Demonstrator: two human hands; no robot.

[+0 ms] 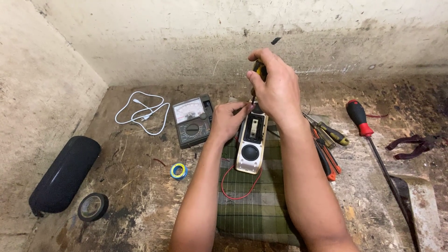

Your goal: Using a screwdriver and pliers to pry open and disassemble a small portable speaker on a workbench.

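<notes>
A cream-coloured small speaker casing [251, 144] lies opened on a green plaid cloth [256, 200], with a round black speaker cone and a red wire [233, 184] looping out of it. My right hand [275, 86] grips a yellow-and-black screwdriver [259, 72] held upright, its tip down at the far end of the casing. My left hand [228, 120] holds that far end of the casing, fingers pinched next to the screwdriver tip.
An analogue multimeter [192, 121] and a white cable [142, 112] lie to the left. A black cylindrical speaker [65, 172], a black tape roll [93, 206] and a small blue-yellow roll [178, 171] sit nearer left. Screwdrivers [329, 140], a long red-handled screwdriver [361, 121] and pliers [413, 145] lie right.
</notes>
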